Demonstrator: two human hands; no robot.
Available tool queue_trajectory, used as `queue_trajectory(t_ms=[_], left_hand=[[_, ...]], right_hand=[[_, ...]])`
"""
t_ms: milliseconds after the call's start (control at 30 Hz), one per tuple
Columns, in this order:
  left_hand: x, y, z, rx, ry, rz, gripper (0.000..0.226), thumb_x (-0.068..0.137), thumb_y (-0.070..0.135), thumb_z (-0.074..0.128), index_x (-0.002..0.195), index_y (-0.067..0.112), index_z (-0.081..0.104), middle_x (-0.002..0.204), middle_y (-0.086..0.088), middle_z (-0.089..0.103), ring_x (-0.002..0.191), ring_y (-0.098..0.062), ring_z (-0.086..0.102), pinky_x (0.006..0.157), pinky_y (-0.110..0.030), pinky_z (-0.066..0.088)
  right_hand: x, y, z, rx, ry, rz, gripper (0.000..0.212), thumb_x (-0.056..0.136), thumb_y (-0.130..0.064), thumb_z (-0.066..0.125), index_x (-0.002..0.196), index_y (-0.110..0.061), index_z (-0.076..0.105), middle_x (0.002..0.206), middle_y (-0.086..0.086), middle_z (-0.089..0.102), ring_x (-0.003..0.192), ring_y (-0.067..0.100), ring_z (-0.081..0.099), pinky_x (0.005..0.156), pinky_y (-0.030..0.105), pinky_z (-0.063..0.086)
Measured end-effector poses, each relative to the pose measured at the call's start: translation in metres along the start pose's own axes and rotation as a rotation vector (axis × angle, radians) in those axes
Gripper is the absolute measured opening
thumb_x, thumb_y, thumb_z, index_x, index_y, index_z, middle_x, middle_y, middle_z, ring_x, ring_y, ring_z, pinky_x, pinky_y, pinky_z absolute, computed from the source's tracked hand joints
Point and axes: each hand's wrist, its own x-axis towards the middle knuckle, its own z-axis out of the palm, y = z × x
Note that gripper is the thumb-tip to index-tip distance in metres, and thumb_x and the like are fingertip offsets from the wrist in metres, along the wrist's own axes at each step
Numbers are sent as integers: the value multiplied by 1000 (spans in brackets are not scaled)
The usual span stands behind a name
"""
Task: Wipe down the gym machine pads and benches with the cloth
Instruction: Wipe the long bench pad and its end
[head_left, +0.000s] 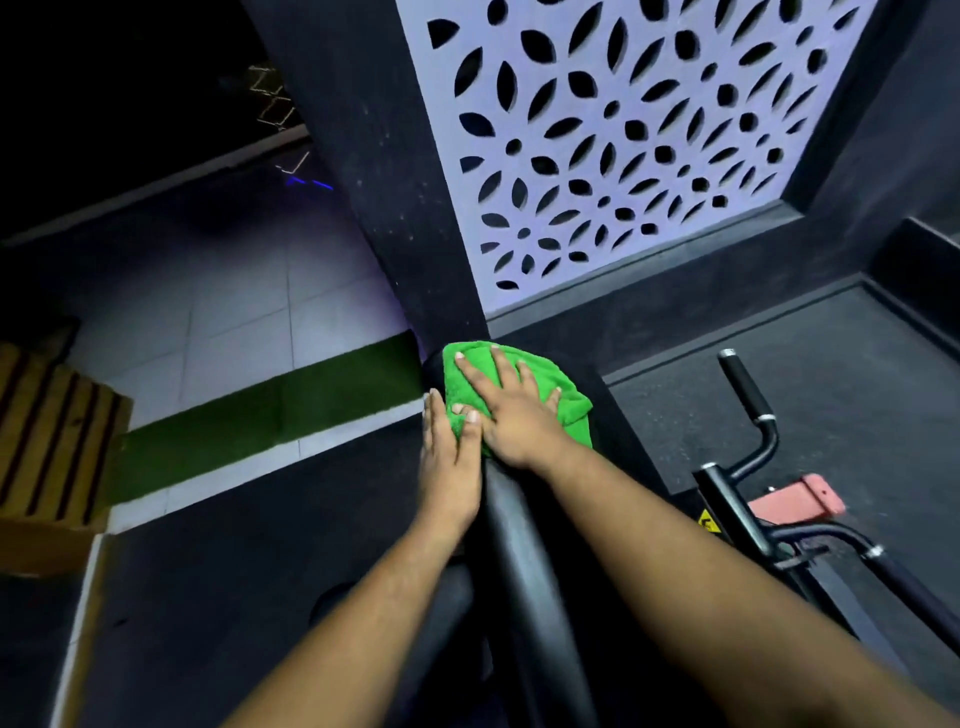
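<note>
Right hand (511, 415) flat, fingers spread, pressing green cloth (566, 410) onto far end of black pad (524, 525); left hand (449, 457) open along pad edge, probably steadying it

- I cannot see the middle of the green cloth (545, 395): the right hand (511, 415) lies spread flat over it, and only its edges show around the fingers.
- Under the cloth, the far end of the black pad (519, 545) is covered; I can't tell its shape there.
- Left of the cloth, the left hand (449, 467) hides the pad's side; its palm is turned away from me.
- Nearer me than the cloth, the pad and both forearms run off the bottom edge.
- Right of the cloth, the machine handle (745, 389) frame leaves the picture; its yellow sticker (709, 522) is too small to read.
- Far left of the cloth, the wooden box (52, 447) is cut off.
</note>
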Motion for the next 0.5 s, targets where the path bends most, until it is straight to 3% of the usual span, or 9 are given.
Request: queue_trajectory(t_ms=[67,167,333,433,500], left_hand=[[10,5,8,91,5,11,82,100,61,33,163,18,3,171,0,0,157,-12,0,128,-36,4],[16,6,17,230,58,11,97,86,79,22,163,22,3,171,4,-6,157,-9,-4,128,-39,3],[13,3,17,255,57,39,89,91,77,25,163,31,2,170,12,-11,155,-3,-9,128,-38,2],[14,3,18,276,57,25,84,95,74,28,163,32,2,170,11,-11,156,-6,-8,127,-37,1],[13,4,17,274,63,34,89,92,79,26,163,32,2,170,10,-11,156,-7,-8,127,-35,0]], right_hand=[[17,10,-3,26,3,-44,62,99,-68,37,148,-68,0,170,-12,-12,157,29,-6,113,77,-4],[29,45,-1,62,24,-79,58,101,-65,34,149,-67,2,170,-15,-6,157,22,-2,116,73,-6],[31,152,1,111,33,285,55,104,-60,31,151,-65,3,171,-12,0,158,23,2,114,77,4],[27,134,0,146,2,349,56,102,-64,30,153,-62,6,171,-9,1,157,27,4,117,72,5],[15,101,3,172,27,270,56,103,-62,33,153,-61,10,171,-9,0,157,28,2,119,66,3]])
